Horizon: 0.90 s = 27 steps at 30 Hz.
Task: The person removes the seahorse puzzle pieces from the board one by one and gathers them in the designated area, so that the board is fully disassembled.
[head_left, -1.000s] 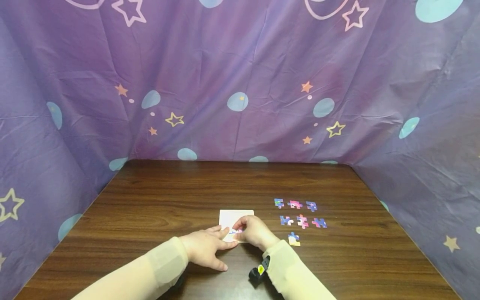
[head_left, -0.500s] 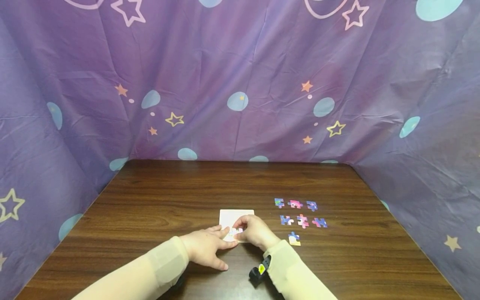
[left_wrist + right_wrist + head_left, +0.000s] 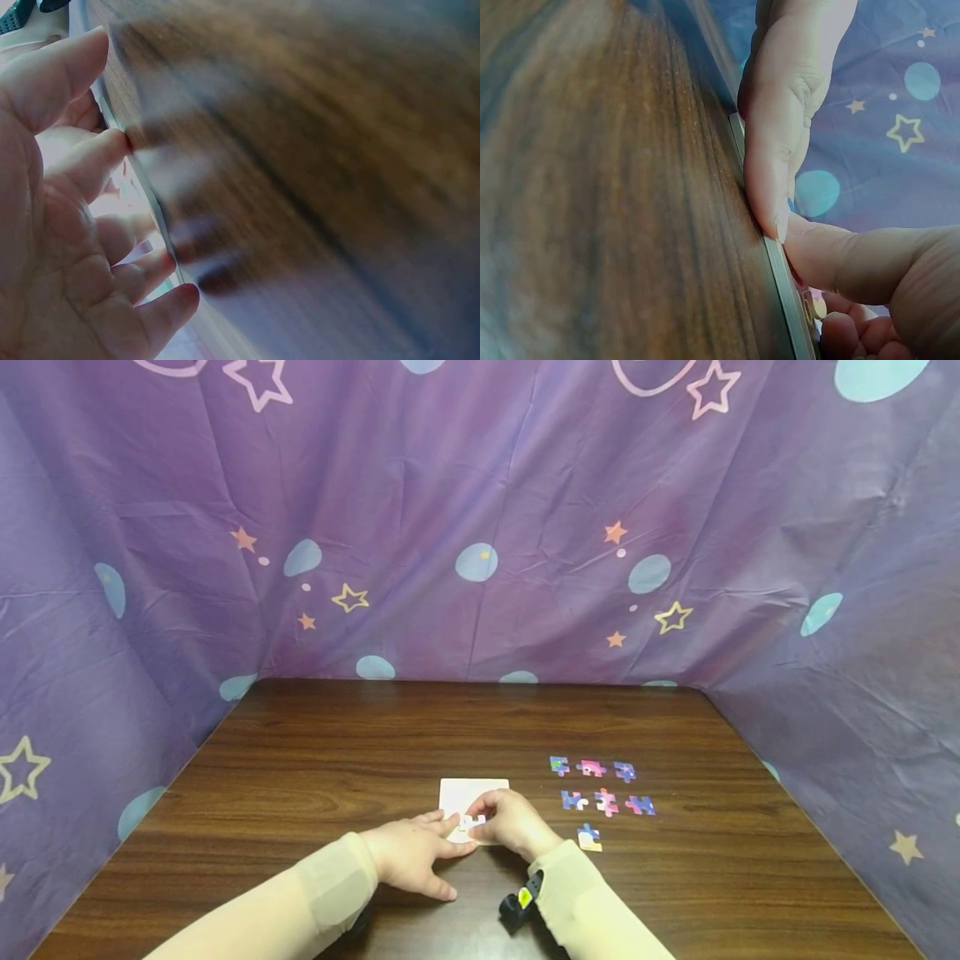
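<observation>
A small white square board [image 3: 468, 789] lies on the wooden table in front of the person. The left hand [image 3: 411, 856] has its fingers spread straight, the fingertips resting on the board's left and near side; in the left wrist view, they meet the board's thin edge [image 3: 154, 199]. At the board's near part, the right hand [image 3: 517, 822] pinches a jigsaw piece [image 3: 467, 822] between thumb and forefinger, mostly hidden and washed out by glare. In the right wrist view, the thumb [image 3: 862, 255] presses close over the board's edge, almost touching a finger of the left hand [image 3: 780, 135].
Right of the board lie several loose jigsaw pieces, among them a pink piece [image 3: 606, 802] and a lone blue and yellow piece [image 3: 589, 837] nearest the person. A purple curtain [image 3: 480, 485] with stars encloses the table [image 3: 337, 735] at its back and sides.
Both hands stay in nearly the same place. The jigsaw piece at the right fingertips showed more blue a second ago and looks whiter now.
</observation>
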Each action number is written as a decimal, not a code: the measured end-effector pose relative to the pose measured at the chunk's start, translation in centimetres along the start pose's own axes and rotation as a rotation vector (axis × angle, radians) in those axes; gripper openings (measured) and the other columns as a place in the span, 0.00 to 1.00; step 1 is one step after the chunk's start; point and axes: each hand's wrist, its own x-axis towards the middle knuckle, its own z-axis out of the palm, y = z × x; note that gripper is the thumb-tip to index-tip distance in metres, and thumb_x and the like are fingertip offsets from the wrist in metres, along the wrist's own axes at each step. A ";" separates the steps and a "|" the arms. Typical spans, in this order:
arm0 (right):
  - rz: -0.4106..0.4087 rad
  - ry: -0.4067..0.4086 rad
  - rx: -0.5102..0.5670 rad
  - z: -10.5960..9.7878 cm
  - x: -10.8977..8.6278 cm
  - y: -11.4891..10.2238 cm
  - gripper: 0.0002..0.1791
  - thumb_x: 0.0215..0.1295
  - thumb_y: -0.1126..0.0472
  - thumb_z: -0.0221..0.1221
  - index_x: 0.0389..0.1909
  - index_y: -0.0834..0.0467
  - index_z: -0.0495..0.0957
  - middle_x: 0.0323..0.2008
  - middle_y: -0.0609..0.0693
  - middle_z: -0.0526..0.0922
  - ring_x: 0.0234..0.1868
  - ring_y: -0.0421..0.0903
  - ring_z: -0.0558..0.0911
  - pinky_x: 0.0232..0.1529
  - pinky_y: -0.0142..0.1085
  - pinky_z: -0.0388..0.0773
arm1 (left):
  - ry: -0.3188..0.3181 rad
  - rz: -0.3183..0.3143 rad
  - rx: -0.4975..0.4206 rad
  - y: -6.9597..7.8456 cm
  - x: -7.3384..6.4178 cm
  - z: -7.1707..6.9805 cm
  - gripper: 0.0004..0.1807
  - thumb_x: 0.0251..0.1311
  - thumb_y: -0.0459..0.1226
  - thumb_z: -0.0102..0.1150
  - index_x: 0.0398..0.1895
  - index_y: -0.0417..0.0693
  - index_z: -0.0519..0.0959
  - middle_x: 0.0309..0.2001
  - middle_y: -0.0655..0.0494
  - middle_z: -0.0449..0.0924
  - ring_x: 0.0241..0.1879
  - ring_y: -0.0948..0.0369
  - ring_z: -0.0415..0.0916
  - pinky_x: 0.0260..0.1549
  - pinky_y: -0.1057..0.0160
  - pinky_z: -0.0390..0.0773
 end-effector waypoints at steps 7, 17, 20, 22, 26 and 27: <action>0.020 -0.006 0.099 -0.1 -0.1 0.0 0.10 0.43 0.72 0.70 0.30 0.62 0.84 0.25 0.47 0.77 0.29 0.41 0.73 0.31 0.31 0.72 | 0.000 0.000 -0.004 -0.1 0.0 0.0 0.38 0.53 0.62 0.60 0.69 0.70 0.66 0.74 0.49 0.53 0.72 0.48 0.51 0.67 0.47 0.58; 0.063 0.005 0.184 -0.2 0.1 0.2 0.10 0.41 0.73 0.69 0.28 0.65 0.80 0.22 0.46 0.78 0.25 0.39 0.75 0.24 0.27 0.72 | 0.004 -0.004 0.006 -0.1 0.1 0.1 0.38 0.52 0.62 0.60 0.69 0.70 0.66 0.74 0.49 0.54 0.72 0.48 0.51 0.67 0.48 0.58; 0.060 0.004 0.188 -0.3 0.1 0.3 0.10 0.41 0.73 0.69 0.28 0.65 0.81 0.22 0.45 0.78 0.25 0.39 0.74 0.25 0.27 0.72 | 0.000 -0.006 0.002 -0.1 0.1 0.1 0.38 0.52 0.62 0.60 0.69 0.71 0.66 0.74 0.49 0.54 0.72 0.48 0.51 0.67 0.48 0.58; 0.054 0.002 0.188 -0.3 0.1 0.2 0.10 0.41 0.72 0.69 0.28 0.65 0.81 0.22 0.45 0.78 0.26 0.39 0.74 0.25 0.27 0.72 | -0.003 -0.008 -0.001 -0.1 0.1 0.1 0.38 0.52 0.62 0.60 0.69 0.71 0.66 0.74 0.49 0.53 0.72 0.48 0.51 0.67 0.48 0.58; 0.052 -0.014 0.194 -0.5 0.1 0.3 0.10 0.42 0.72 0.69 0.28 0.66 0.81 0.22 0.45 0.78 0.26 0.39 0.75 0.27 0.28 0.73 | -0.002 -0.005 -0.002 -0.1 0.1 0.1 0.38 0.52 0.62 0.60 0.69 0.70 0.66 0.74 0.49 0.53 0.72 0.48 0.51 0.67 0.48 0.57; 0.053 -0.020 0.201 -0.6 0.1 0.3 0.10 0.42 0.72 0.69 0.28 0.66 0.81 0.22 0.45 0.79 0.26 0.39 0.75 0.27 0.28 0.73 | -0.002 -0.005 -0.001 -0.1 0.1 0.0 0.38 0.52 0.62 0.60 0.69 0.70 0.66 0.74 0.49 0.53 0.72 0.48 0.51 0.67 0.48 0.57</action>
